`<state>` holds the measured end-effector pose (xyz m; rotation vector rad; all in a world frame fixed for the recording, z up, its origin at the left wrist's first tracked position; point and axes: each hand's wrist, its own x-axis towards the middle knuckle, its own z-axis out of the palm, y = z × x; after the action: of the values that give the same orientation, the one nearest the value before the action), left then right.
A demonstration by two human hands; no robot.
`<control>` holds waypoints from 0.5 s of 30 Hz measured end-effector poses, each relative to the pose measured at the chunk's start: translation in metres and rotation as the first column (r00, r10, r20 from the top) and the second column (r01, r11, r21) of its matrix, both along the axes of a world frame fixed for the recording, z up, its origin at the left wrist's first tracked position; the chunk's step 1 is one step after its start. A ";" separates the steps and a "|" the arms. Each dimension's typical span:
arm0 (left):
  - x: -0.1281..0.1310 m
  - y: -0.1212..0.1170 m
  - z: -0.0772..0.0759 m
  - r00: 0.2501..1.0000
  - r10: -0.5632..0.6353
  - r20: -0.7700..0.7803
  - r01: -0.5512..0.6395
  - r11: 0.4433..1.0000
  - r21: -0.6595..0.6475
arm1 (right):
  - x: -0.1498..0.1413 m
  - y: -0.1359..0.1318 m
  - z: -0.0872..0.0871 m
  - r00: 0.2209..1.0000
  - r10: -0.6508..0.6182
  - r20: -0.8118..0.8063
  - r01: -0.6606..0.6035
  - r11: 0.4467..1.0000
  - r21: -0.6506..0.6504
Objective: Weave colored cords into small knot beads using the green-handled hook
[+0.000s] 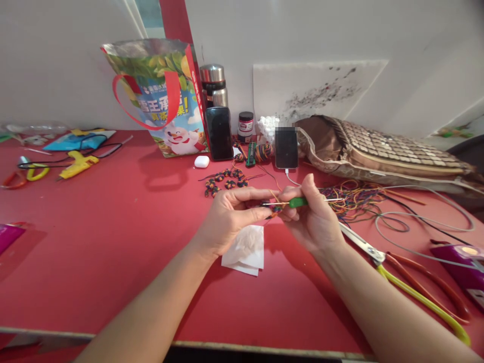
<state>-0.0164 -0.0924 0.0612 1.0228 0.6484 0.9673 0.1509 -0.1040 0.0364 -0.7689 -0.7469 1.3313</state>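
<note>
My left hand [236, 214] pinches a small piece of dark multicoloured crochet work [275, 212], mostly hidden behind the fingers. In my right hand [312, 217] is a crochet hook [298, 202] with a green grip, its metal shaft pointing left into the yarn. Orange yarn rises near the hook's tip, close to the left fingertips. Beyond my hands, a curved string of finished-looking knotted yarn pieces [229, 180] lies on the red table [124, 242]. Beneath the left hand sits a folded white paper [245, 254].
Large scissors [378, 257] lie by my right forearm, near tangled yarn [359, 201] and a grey cable. Behind stand a phone [219, 133], a charging phone [286, 148], a gift bag [166, 101] and a thermos [214, 83]. A yellow glue gun [78, 164] rests far left.
</note>
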 end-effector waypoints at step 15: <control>-0.002 0.001 0.001 0.988 0.115 -0.102 -0.104 0.989 0.108 | 0.013 -0.002 0.012 0.948 -0.212 0.236 0.170 0.968 0.187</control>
<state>-0.0186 -0.0910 0.0622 1.1458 0.7576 1.0552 0.1636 -0.1060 0.0487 -0.8660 -0.9481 0.9925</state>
